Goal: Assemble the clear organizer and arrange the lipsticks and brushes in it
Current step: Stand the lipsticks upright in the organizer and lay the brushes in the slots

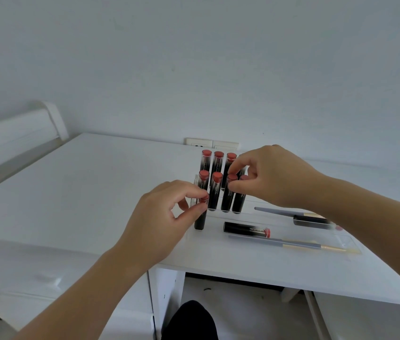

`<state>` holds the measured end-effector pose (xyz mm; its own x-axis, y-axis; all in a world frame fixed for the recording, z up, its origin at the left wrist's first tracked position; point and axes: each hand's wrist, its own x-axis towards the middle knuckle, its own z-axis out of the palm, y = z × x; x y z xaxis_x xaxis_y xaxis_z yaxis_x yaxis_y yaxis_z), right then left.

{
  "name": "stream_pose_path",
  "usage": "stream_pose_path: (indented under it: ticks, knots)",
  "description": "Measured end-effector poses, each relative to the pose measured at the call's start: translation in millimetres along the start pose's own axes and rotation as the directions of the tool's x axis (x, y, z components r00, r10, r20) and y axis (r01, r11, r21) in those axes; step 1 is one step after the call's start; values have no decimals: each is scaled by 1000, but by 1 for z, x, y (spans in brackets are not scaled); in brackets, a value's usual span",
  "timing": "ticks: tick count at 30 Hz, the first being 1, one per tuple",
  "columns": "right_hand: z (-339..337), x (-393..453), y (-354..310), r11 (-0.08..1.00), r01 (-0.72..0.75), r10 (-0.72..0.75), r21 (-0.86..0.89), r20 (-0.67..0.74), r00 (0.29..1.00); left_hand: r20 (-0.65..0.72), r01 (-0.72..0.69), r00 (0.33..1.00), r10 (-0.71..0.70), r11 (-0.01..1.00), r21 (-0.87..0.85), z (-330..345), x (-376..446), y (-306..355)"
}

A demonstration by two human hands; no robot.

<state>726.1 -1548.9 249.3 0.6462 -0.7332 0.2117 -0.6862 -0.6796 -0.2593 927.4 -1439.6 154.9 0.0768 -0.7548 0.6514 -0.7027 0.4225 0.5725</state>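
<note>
Pale lettering, seemingly "HengFang", along the black barrel of a red-capped lipstick (pixel 246 230) lying flat on the white desk (pixel 96 192); same kind of print running down the upright tubes, too small to read. Clear acrylic organizer (pixel 195 190) standing mid-desk, hard to trace, loaded with black lipstick tubes topped by red caps: back row (pixel 218 165) of three visible, front row (pixel 216 192) of four. Left hand (pixel 164 217) with grip pinched on the red cap of one more upright lipstick (pixel 200 218) at the organizer's front-left corner. Right hand (pixel 267 175) with grip closed on the cap of the third front-row tube (pixel 228 195), partly hiding the rear right of the rack. To the right, flat on the desk: grey-handled brush (pixel 282 212), another black tube (pixel 314 220), long grey-and-gold brush (pixel 292 244) on a clear flat panel (pixel 348 241). White wall sockets (pixel 212 144) behind.
</note>
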Motion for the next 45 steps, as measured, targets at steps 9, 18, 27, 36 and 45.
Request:
stream_pose_path:
  ticks: [9, 18, 27, 36, 45]
  knots:
    - [4, 2, 1, 999, -2, 3, 35, -22, 1000, 4, 17, 1000, -17, 1000, 6, -1, 0, -2]
    - [1, 0, -2, 1000, 12, -13, -20, -32, 999, 1, 23, 1000, -23, 999, 29, -1, 1, 0]
    - [-8, -4, -7, 1000, 14, -15, -21, -44, 999, 0, 19, 1000, -19, 1000, 25, 0, 2, 1]
    - [-24, -55, 21, 996, -59, 50, 63, 144, 988, -12, 3, 1000, -3, 1000, 11, 2, -2, 0]
    - [6, -67, 37, 988, -55, 85, -142, 215, 973, -22, -46, 999, 47, 998, 52, 0, -2, 7]
